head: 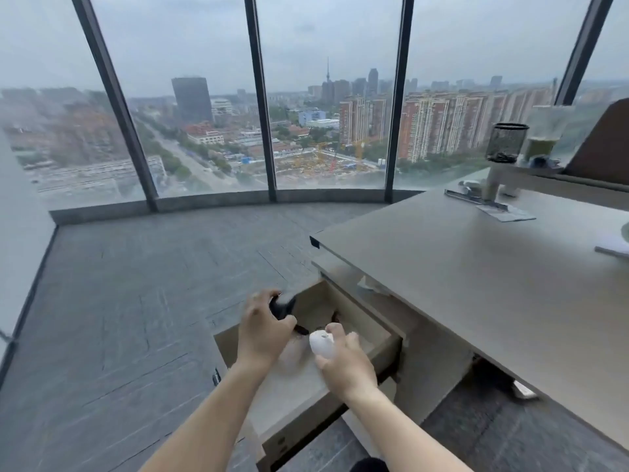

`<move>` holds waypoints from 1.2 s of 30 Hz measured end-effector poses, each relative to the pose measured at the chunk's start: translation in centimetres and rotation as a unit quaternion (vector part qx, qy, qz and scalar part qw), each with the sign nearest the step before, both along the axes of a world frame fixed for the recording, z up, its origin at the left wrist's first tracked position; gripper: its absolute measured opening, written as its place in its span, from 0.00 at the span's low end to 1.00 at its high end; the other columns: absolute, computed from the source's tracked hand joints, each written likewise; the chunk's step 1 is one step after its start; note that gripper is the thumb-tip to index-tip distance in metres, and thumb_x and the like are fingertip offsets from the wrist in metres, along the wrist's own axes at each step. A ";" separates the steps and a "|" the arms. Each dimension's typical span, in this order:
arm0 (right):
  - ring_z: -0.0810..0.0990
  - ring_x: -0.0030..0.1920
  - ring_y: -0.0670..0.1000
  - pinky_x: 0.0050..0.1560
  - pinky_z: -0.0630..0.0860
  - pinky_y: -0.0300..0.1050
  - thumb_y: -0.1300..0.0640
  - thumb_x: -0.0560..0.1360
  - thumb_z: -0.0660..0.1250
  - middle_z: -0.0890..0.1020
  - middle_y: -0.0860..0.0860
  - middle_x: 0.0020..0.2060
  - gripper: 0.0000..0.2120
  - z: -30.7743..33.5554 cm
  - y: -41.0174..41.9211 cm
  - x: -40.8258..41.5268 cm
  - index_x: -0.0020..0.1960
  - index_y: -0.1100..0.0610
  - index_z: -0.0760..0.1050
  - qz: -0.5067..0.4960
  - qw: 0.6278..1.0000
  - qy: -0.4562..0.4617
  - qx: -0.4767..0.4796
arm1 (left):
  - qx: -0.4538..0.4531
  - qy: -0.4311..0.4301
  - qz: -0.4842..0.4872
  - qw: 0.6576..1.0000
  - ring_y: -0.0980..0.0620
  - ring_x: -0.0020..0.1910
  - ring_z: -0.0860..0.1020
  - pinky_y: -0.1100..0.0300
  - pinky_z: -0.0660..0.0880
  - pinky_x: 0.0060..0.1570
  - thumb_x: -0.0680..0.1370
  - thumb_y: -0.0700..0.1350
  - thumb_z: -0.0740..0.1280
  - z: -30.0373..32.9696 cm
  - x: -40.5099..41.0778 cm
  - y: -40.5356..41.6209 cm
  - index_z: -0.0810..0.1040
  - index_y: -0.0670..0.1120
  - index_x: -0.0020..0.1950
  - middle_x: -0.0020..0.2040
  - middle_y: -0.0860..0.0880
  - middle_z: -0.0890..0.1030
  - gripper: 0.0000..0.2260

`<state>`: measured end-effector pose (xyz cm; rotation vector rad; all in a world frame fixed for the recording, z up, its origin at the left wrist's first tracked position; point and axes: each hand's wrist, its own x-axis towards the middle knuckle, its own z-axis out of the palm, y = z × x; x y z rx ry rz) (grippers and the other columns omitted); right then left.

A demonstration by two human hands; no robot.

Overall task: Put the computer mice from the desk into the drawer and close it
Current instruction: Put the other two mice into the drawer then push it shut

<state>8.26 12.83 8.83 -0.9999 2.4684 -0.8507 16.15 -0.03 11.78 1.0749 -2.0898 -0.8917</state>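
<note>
**Both mice held over the open drawer**

The drawer (384, 338) stood pulled out from under the tabletop (476, 267), its pale interior facing up. The left hand (263, 330) was clamped around a black mouse (280, 306), held above the drawer's far left corner, though motion blur made its exact outline hard to read. The right hand (343, 361) was closed on a white mouse (321, 343), gripped between thumb and fingers over the middle of the drawer. The two hands sat close together, nearly touching. Something dark lay on the drawer floor just behind the white mouse; what it was could not be told.

The step in hand looked like the placing: both mice seemed to be on their way down but neither yet rested on the drawer floor. No other mouse showed on the visible tabletop. The next move would call for lowering each mouse to the bottom, letting go, drawing both hands clear of the rim, then pushing the drawer front in until flush.
</note>
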 end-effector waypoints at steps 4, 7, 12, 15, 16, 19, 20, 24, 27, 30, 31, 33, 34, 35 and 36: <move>0.78 0.55 0.61 0.59 0.72 0.52 0.54 0.74 0.59 0.70 0.57 0.62 0.22 -3.2 -4.2 0.0 0.67 0.50 0.62 0.023 0.992 -0.008 0.127 | 0.067 -0.181 0.021 0.981 0.41 0.63 0.68 0.56 0.65 0.62 0.71 0.44 0.65 -5.4 1.0 -3.0 0.70 0.49 0.68 0.66 0.43 0.70 0.25; 0.78 0.57 0.61 0.61 0.69 0.53 0.55 0.74 0.59 0.71 0.59 0.64 0.21 -5.5 -6.7 -0.1 0.66 0.52 0.62 0.048 0.978 0.010 0.200 | 0.073 -0.270 0.020 0.960 0.39 0.66 0.65 0.51 0.67 0.63 0.73 0.46 0.63 -8.8 0.9 -4.0 0.68 0.49 0.70 0.70 0.41 0.65 0.25; 0.78 0.59 0.62 0.57 0.72 0.54 0.55 0.77 0.58 0.68 0.61 0.66 0.20 -8.2 -9.1 -0.1 0.67 0.53 0.61 0.079 0.959 0.029 0.272 | 0.073 -0.380 0.003 0.922 0.39 0.64 0.67 0.50 0.70 0.61 0.74 0.44 0.64 -12.5 -0.3 -4.8 0.72 0.47 0.62 0.65 0.41 0.68 0.17; 0.77 0.60 0.61 0.53 0.73 0.52 0.55 0.74 0.63 0.68 0.60 0.67 0.25 -9.2 -9.6 -0.2 0.69 0.52 0.60 0.089 0.945 0.039 0.314 | 0.102 -0.434 -0.005 0.895 0.39 0.66 0.67 0.50 0.71 0.62 0.73 0.45 0.67 -14.1 -0.7 -5.1 0.71 0.46 0.65 0.66 0.41 0.68 0.20; 0.77 0.61 0.61 0.53 0.73 0.52 0.53 0.73 0.65 0.68 0.59 0.66 0.27 -9.4 -9.7 -0.3 0.70 0.52 0.59 0.092 0.939 0.038 0.328 | 0.114 -0.446 -0.009 0.888 0.39 0.66 0.67 0.50 0.71 0.62 0.72 0.45 0.68 -14.5 -0.8 -5.1 0.70 0.46 0.66 0.66 0.41 0.68 0.22; 0.75 0.63 0.60 0.55 0.72 0.52 0.47 0.73 0.67 0.71 0.58 0.66 0.29 -9.5 -10.0 -0.4 0.69 0.51 0.60 0.093 0.937 0.034 0.336 | 0.126 -0.453 -0.009 0.883 0.39 0.66 0.69 0.49 0.71 0.61 0.74 0.48 0.67 -14.8 -0.9 -5.1 0.69 0.46 0.67 0.67 0.42 0.68 0.22; 0.76 0.63 0.60 0.55 0.73 0.52 0.46 0.74 0.66 0.72 0.57 0.65 0.26 -9.4 -9.9 -0.4 0.68 0.52 0.61 0.089 0.944 0.035 0.316 | 0.124 -0.446 -0.006 0.886 0.39 0.66 0.69 0.49 0.71 0.61 0.75 0.50 0.65 -14.5 -0.8 -5.2 0.69 0.45 0.67 0.67 0.41 0.68 0.22; 0.78 0.58 0.58 0.49 0.73 0.50 0.54 0.77 0.59 0.78 0.55 0.59 0.18 -8.5 -8.0 -0.5 0.66 0.52 0.67 0.058 0.992 0.011 0.109 | 0.075 -0.336 0.001 0.939 0.37 0.65 0.71 0.49 0.68 0.62 0.78 0.50 0.58 -12.0 -0.4 -5.9 0.70 0.44 0.67 0.67 0.40 0.71 0.20; 0.81 0.44 0.50 0.42 0.75 0.44 0.58 0.77 0.59 0.82 0.47 0.43 0.16 -7.7 -5.3 0.0 0.63 0.51 0.73 0.019 0.998 -0.005 -0.061 | 0.042 -0.180 0.018 0.983 0.43 0.62 0.75 0.54 0.71 0.61 0.78 0.46 0.59 -9.4 1.0 -6.2 0.76 0.46 0.65 0.64 0.44 0.77 0.17; 0.80 0.39 0.44 0.38 0.75 0.39 0.60 0.78 0.60 0.81 0.43 0.36 0.09 -7.7 -3.0 1.5 0.54 0.52 0.77 -0.021 0.988 -0.008 -0.151 | 0.023 -0.053 0.060 0.997 0.49 0.56 0.78 0.58 0.72 0.54 0.78 0.43 0.61 -7.9 4.1 -6.1 0.79 0.45 0.61 0.59 0.46 0.80 0.14; 0.80 0.38 0.44 0.37 0.75 0.38 0.60 0.78 0.61 0.81 0.44 0.36 0.08 -7.8 -2.5 2.1 0.52 0.52 0.78 -0.022 0.986 -0.013 -0.167 | 0.028 -0.028 0.079 0.996 0.49 0.54 0.78 0.58 0.72 0.52 0.78 0.43 0.61 -7.8 5.2 -6.3 0.79 0.45 0.61 0.58 0.46 0.80 0.13; 0.80 0.37 0.45 0.36 0.77 0.40 0.59 0.78 0.62 0.82 0.45 0.35 0.07 -8.0 -1.4 3.7 0.49 0.51 0.78 -0.008 0.982 -0.037 -0.183 | 0.056 0.003 0.123 0.991 0.51 0.51 0.77 0.57 0.72 0.48 0.79 0.44 0.59 -8.1 7.3 -6.3 0.77 0.44 0.62 0.59 0.45 0.79 0.14; 0.80 0.37 0.46 0.36 0.78 0.41 0.57 0.78 0.62 0.82 0.47 0.35 0.06 -8.2 -0.8 4.6 0.48 0.51 0.78 0.008 0.981 -0.055 -0.184 | 0.073 0.011 0.148 0.986 0.51 0.50 0.76 0.57 0.71 0.47 0.80 0.44 0.59 -8.4 8.2 -6.1 0.76 0.45 0.63 0.60 0.44 0.79 0.14; 0.80 0.37 0.47 0.37 0.79 0.43 0.54 0.78 0.64 0.82 0.48 0.35 0.04 -8.4 -0.2 5.5 0.47 0.51 0.77 0.028 0.980 -0.077 -0.183 | 0.090 0.018 0.170 0.981 0.51 0.50 0.76 0.56 0.71 0.47 0.80 0.44 0.58 -8.7 9.2 -5.8 0.75 0.45 0.64 0.61 0.44 0.78 0.14; 0.81 0.37 0.47 0.39 0.80 0.43 0.49 0.77 0.65 0.82 0.49 0.36 0.05 -8.6 0.3 6.5 0.48 0.50 0.77 0.050 0.977 -0.100 -0.181 | 0.108 0.024 0.184 0.977 0.51 0.51 0.75 0.56 0.71 0.48 0.80 0.44 0.58 -9.1 10.0 -5.3 0.74 0.44 0.65 0.62 0.44 0.78 0.15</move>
